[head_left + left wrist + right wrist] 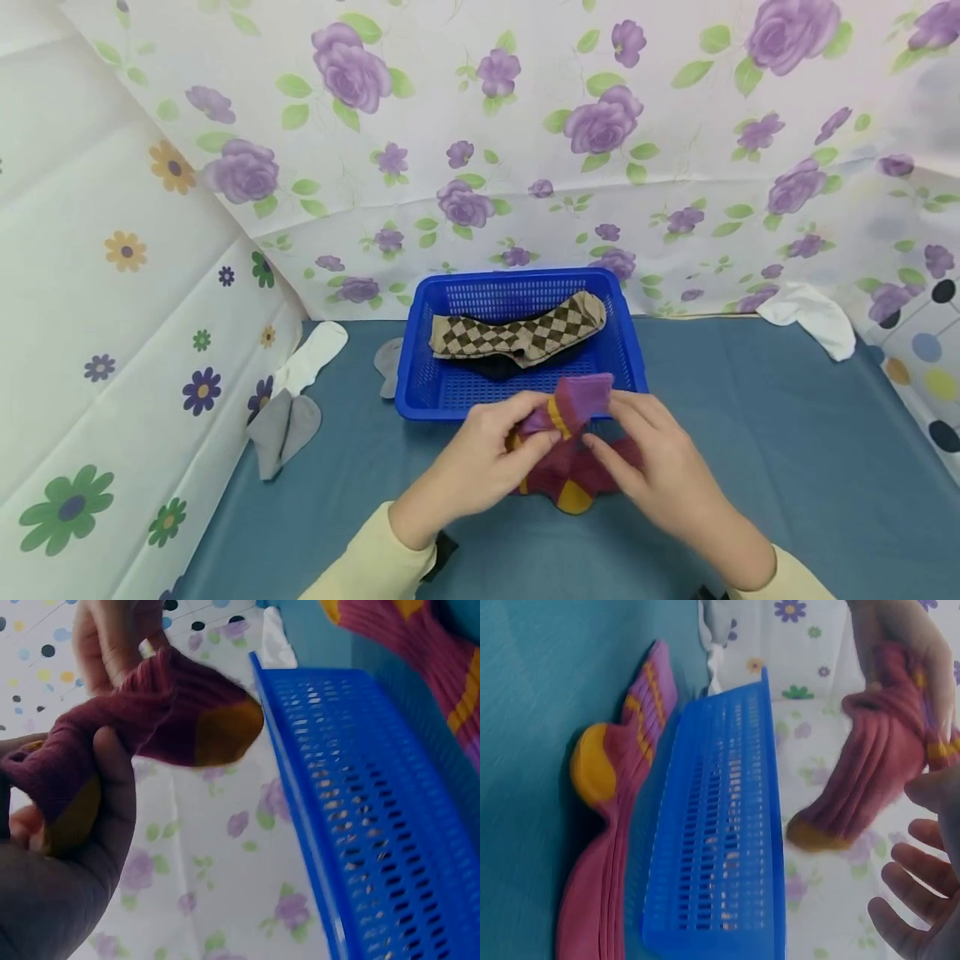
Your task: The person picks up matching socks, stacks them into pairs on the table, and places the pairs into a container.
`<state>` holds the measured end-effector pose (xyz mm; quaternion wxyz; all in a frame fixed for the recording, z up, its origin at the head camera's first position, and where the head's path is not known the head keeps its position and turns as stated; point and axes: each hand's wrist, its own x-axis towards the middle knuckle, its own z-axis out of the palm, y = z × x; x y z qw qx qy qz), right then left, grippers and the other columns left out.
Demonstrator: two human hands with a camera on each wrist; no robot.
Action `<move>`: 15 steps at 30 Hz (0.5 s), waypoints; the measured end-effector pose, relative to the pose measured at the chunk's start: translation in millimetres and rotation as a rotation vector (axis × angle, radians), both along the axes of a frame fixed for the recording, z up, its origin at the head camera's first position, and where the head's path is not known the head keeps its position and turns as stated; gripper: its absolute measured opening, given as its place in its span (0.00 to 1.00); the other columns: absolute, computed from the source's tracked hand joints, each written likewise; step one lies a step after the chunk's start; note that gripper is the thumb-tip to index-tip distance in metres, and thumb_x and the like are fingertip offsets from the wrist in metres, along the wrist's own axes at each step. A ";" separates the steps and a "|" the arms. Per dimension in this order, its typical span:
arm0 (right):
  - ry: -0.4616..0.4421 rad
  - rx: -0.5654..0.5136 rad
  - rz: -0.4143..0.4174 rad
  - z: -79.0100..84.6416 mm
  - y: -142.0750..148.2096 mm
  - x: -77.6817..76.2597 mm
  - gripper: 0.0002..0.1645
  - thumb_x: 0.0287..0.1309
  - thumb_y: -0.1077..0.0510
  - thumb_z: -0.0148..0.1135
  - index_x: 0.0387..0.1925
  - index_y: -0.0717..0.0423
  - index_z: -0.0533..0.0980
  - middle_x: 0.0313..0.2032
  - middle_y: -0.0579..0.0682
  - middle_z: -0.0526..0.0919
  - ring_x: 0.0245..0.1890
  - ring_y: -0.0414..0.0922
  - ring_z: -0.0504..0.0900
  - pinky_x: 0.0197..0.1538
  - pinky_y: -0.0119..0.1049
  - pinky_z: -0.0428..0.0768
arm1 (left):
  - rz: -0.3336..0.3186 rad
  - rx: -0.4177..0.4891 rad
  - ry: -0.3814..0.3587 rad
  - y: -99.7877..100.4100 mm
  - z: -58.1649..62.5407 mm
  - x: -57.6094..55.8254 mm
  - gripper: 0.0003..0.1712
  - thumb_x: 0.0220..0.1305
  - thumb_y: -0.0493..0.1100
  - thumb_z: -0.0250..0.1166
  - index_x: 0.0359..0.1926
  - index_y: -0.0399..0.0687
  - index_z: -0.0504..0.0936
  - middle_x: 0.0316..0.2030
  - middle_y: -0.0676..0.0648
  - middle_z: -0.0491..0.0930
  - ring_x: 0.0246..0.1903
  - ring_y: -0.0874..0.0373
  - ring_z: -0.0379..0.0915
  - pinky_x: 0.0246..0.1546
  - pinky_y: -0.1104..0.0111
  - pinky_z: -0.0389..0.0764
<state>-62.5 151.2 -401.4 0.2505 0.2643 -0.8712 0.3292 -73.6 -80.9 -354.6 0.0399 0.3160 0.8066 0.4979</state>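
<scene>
My left hand (pixel 487 450) grips a maroon sock (pixel 581 396) with a purple cuff, yellow stripes and yellow heel and toe. In the left wrist view, the thumb presses on the bunched knit and the yellow toe hangs free. My right hand (pixel 667 467) is beside the cuff, its fingers loosely spread in the right wrist view, with the fingertips right at the sock. Beneath both hands, a matching maroon sock (pixel 622 772) lies flat on the table, partly hidden in the head view.
Behind the hands stands a blue plastic basket (pixel 408 367) holding a brown checkered sock (pixel 517 333) over a dark one. Grey socks (pixel 281 429) and a white sock (pixel 315 354) lie on the left. Another white sock (pixel 813 317) is at the back right, by the flowered cloth wall.
</scene>
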 end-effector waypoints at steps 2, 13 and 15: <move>-0.010 0.008 0.021 -1.6 -3.5 -0.3 0.25 0.50 0.56 0.69 0.53 0.45 0.75 0.52 0.44 0.78 0.52 0.41 0.74 0.56 0.24 0.68 | -0.059 -0.028 -0.030 4.4 -4.2 -2.0 0.15 0.69 0.50 0.53 0.55 0.60 0.73 0.40 0.55 0.81 0.29 0.67 0.77 0.28 0.76 0.79; -0.140 0.046 0.074 -11.8 -11.9 -0.2 0.14 0.60 0.59 0.58 0.47 0.40 0.74 0.45 0.38 0.79 0.50 0.39 0.76 0.54 0.41 0.72 | -0.031 0.003 -0.126 16.7 -22.3 -9.2 0.15 0.66 0.55 0.56 0.50 0.59 0.73 0.37 0.57 0.80 0.30 0.68 0.78 0.29 0.74 0.80; -0.132 0.038 0.092 -13.2 -13.3 -2.1 0.16 0.60 0.58 0.59 0.49 0.40 0.73 0.46 0.37 0.80 0.51 0.39 0.77 0.59 0.43 0.68 | -0.022 0.006 -0.124 17.6 -22.5 -9.3 0.15 0.66 0.55 0.55 0.50 0.59 0.73 0.37 0.57 0.80 0.31 0.68 0.77 0.29 0.74 0.80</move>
